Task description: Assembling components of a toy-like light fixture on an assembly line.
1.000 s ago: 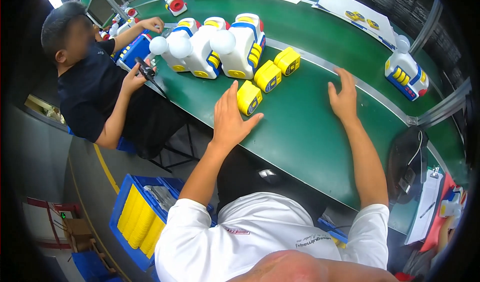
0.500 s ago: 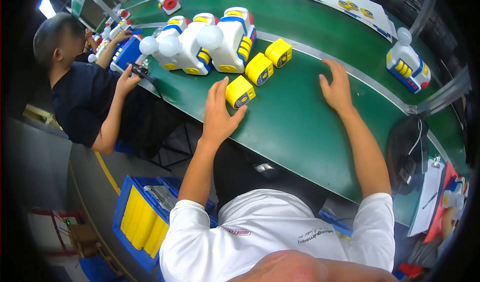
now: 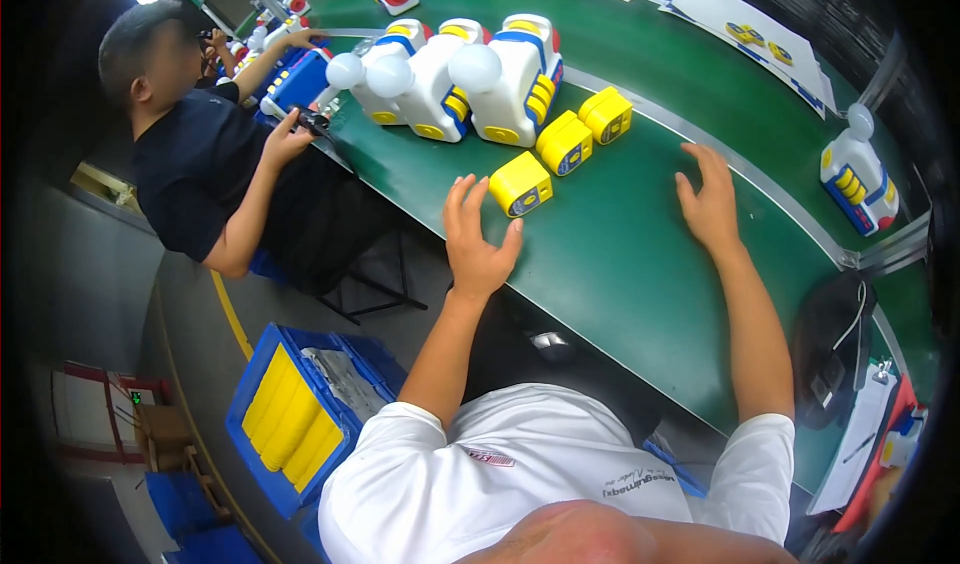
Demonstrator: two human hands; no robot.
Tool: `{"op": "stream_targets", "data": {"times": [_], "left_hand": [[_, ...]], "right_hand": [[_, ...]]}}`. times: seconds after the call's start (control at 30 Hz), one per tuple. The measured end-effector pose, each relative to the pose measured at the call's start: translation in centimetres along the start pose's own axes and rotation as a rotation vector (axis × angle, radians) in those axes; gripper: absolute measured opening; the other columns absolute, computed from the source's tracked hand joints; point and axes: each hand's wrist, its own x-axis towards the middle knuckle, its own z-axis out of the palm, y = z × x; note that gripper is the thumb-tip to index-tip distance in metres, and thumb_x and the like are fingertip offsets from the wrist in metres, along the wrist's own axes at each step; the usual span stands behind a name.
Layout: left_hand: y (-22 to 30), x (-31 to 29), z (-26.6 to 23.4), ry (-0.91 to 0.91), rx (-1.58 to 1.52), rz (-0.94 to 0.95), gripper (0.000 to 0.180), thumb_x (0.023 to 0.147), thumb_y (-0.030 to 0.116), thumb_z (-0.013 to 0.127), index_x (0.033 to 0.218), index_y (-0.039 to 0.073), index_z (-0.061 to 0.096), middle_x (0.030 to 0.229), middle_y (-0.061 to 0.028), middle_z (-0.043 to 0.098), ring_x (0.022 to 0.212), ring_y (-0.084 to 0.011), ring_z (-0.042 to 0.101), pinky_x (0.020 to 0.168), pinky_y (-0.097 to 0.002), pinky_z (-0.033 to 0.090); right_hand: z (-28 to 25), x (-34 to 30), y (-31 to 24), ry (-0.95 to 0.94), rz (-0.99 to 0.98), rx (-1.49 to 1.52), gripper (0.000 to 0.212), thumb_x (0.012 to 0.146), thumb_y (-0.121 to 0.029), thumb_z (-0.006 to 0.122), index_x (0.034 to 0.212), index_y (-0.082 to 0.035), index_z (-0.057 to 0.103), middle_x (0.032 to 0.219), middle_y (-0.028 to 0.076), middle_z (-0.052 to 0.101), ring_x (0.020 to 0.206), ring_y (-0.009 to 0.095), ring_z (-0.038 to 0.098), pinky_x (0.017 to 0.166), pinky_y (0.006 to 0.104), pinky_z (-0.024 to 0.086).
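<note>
My left hand point(image 3: 482, 249) is open above the table's near edge, fingers spread, beside the nearest yellow block-shaped part point(image 3: 520, 176) with a dark label on its front. Its fingertips appear just apart from that part. A second yellow part point(image 3: 563, 140) and a third yellow part point(image 3: 606, 114) stand in a slanting row behind it. Over to the right, my right hand point(image 3: 712, 204) is open too, thumb and fingers apart, with nothing in it. White toy-like units point(image 3: 505, 104) with round white knobs, blue bands and yellow ribs stand behind the yellow parts.
At left, a co-worker point(image 3: 215, 159) holds a black tool point(image 3: 313, 121) beside a blue-and-white unit point(image 3: 300, 82). Another white unit point(image 3: 858, 179) stands far right. A blue crate point(image 3: 262, 384) with yellow pieces sits below left. A black bag point(image 3: 830, 344) and clipboard point(image 3: 850, 444) lie right.
The whole view has shifted, so the scene sits farther right. My left hand has drawn slightly back from the nearest yellow part; my right hand stays open.
</note>
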Motion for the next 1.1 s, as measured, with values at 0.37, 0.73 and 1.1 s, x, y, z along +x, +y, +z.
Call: {"op": "stream_targets", "data": {"times": [0.37, 0.73, 1.1], "left_hand": [[-0.04, 0.06, -0.08, -0.028, -0.025, -0.074, 0.066, 0.071, 0.015, 0.079, 0.130, 0.003, 0.052, 0.133, -0.0201, 0.052, 0.129, -0.0416, 0.046, 0.106, -0.0474, 0.039], [0.09, 0.03, 0.13, -0.040, -0.036, -0.107, 0.065, 0.071, 0.016, 0.081, 0.129, 0.004, 0.053, 0.132, -0.0189, 0.053, 0.128, -0.0398, 0.048, 0.105, -0.0461, 0.040], [0.25, 0.07, -0.13, -0.047, -0.023, -0.129, 0.066, 0.071, 0.018, 0.083, 0.129, 0.005, 0.054, 0.133, -0.0182, 0.052, 0.127, -0.0391, 0.048, 0.104, -0.0458, 0.041]], "right_hand": [[-0.10, 0.12, 0.16, -0.046, 0.031, -0.016, 0.041, 0.085, -0.008, 0.064, 0.125, -0.005, 0.057, 0.129, 0.017, 0.057, 0.124, 0.037, 0.052, 0.106, 0.0420, 0.041], [-0.19, 0.07, 0.04, -0.038, 0.027, -0.012, 0.038, 0.084, -0.006, 0.065, 0.122, -0.005, 0.058, 0.125, 0.015, 0.060, 0.120, 0.036, 0.053, 0.104, 0.0431, 0.041], [-0.25, 0.23, -0.09, -0.039, 0.018, -0.003, 0.037, 0.083, -0.005, 0.064, 0.120, -0.005, 0.058, 0.122, 0.016, 0.060, 0.118, 0.036, 0.053, 0.103, 0.0427, 0.042]]}}
